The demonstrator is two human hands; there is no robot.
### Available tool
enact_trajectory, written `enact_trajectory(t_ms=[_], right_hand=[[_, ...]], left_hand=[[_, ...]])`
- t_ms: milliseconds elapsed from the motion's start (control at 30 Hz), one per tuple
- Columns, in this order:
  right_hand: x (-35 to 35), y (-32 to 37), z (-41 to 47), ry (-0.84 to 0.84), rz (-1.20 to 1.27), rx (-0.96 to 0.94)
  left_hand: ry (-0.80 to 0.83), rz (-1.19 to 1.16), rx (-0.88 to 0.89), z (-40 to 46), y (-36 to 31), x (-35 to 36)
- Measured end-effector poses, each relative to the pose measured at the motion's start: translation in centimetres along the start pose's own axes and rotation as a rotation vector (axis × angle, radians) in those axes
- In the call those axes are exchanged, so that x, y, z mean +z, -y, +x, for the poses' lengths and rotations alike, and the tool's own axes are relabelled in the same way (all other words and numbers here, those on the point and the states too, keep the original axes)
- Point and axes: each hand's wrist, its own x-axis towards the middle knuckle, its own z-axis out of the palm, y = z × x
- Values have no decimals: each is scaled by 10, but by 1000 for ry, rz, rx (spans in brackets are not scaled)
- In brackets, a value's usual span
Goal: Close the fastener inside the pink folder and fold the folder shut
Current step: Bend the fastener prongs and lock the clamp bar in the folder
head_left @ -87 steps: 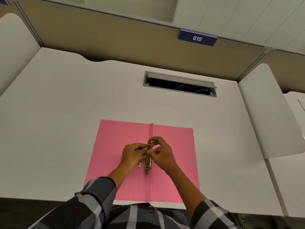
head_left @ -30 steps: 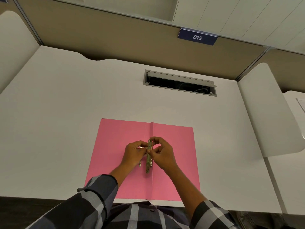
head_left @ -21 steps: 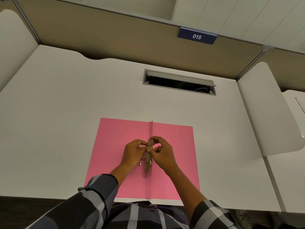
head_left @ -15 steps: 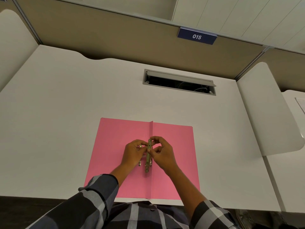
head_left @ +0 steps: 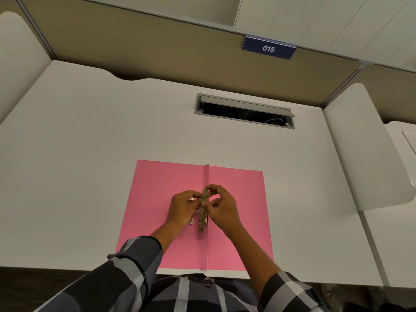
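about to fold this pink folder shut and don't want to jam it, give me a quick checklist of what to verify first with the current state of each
1. Folder lies open and flat on the desk: ok, pink folder has both halves spread.
2. Fastener latched: cannot tell; the metal fastener is partly hidden by fingers.
3. Prongs folded down: cannot tell, too small.
4. Hands clear of the fold: not ok; left hand and right hand both pinch the fastener at the spine.
5. Covers free of loose items: ok.
6. Folder fully on the desk: not ok, near edge reaches the desk's front.

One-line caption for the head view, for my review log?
Both hands, left hand and right hand, work the metal fastener on the open pink folder.
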Motion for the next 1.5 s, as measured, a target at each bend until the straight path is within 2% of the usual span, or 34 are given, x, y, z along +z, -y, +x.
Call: enact_trajectory(t_ms=[267, 467, 633, 867, 1067, 1300, 1500], right_hand=[[2, 1, 4, -28, -28, 8], [4, -2, 7, -31, -77, 30], [9, -6, 12, -3, -198, 33], [18, -2, 20, 72, -392, 47], [19, -6, 23, 92, -494, 37], [13, -13, 23, 35, -448, 98], [4, -23, 22, -64, -364, 193]], left_hand=[[38, -71, -49, -1, -4, 1], [13, -36, -51, -2, -4, 1], [-30, 181, 46, -10, 2, -8], [73, 532, 297, -32, 17, -22], [156, 660, 305, -42, 23, -16], [208, 754, 388, -42, 31, -14], [356, 882, 390, -39, 30, -10]])
